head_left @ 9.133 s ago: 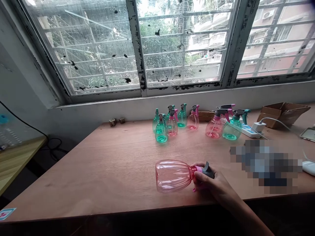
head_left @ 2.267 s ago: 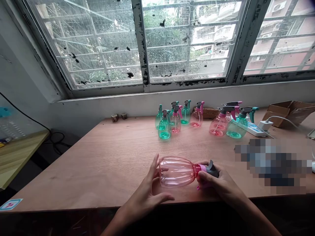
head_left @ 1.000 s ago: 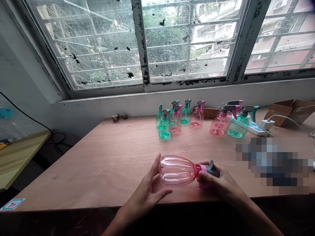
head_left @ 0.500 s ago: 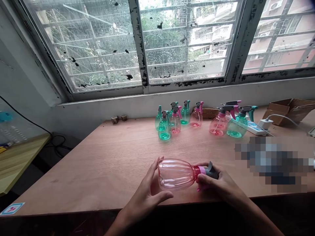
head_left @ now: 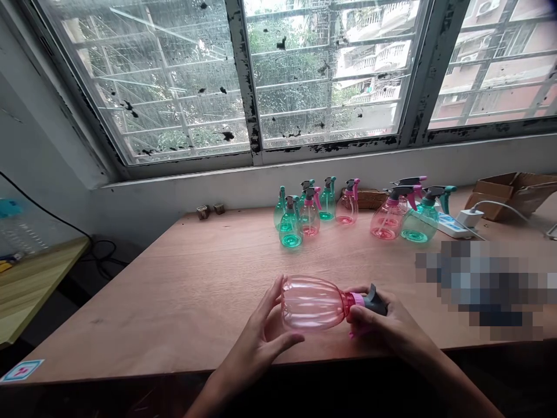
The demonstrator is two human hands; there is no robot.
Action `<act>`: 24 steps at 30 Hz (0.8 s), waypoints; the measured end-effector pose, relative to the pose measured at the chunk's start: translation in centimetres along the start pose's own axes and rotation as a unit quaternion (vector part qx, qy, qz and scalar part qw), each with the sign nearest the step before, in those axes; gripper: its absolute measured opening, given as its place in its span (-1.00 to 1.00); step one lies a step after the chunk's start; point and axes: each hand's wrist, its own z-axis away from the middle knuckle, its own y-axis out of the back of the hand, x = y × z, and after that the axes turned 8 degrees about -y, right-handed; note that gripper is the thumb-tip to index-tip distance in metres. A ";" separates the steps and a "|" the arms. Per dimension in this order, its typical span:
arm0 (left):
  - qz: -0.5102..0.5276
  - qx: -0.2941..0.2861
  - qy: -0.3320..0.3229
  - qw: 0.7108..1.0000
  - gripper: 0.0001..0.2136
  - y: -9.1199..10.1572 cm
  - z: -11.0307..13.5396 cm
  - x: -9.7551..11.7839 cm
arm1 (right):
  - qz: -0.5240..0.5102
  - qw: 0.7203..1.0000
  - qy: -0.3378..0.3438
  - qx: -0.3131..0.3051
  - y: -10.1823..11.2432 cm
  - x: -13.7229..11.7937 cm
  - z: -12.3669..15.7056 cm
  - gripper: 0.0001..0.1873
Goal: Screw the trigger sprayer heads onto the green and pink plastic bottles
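Note:
A clear pink spray bottle (head_left: 312, 303) lies on its side in the air above the front of the table, its base pointing left. My right hand (head_left: 380, 313) is closed round its pink collar and dark grey spray head. The pink trigger shows partly below that hand. At the bottle's base, my left hand (head_left: 263, 334) is open, thumb and fingers spread on either side of it. The fingertips are close to the base's upper edge; whether they touch it I cannot tell. The thumb stands apart below the bottle.
Several green and pink spray bottles (head_left: 290, 223) stand at the back of the wooden table (head_left: 174, 302). Farther right are more bottles (head_left: 385, 219), a white power strip (head_left: 455, 226) with a plugged-in charger, and an open cardboard box (head_left: 509, 197). Two small blocks (head_left: 202, 212) sit by the wall.
The bottle's base end has turned and shifted slightly upward. My left thumb has moved a little away from the bottle, while my right hand keeps its grip.

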 end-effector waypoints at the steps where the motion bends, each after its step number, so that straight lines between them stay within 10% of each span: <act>1: -0.004 0.002 -0.003 1.000 -0.24 0.0 0.0 0.0 | -0.003 1.000 0.002 0.001 0.0 0.0 0.0 -0.56; 24: -0.043 -0.001 -0.007 0.999 -0.32 0.4 -0.1 -0.1 | -0.010 1.000 0.004 -0.007 0.0 0.4 -0.3 -0.56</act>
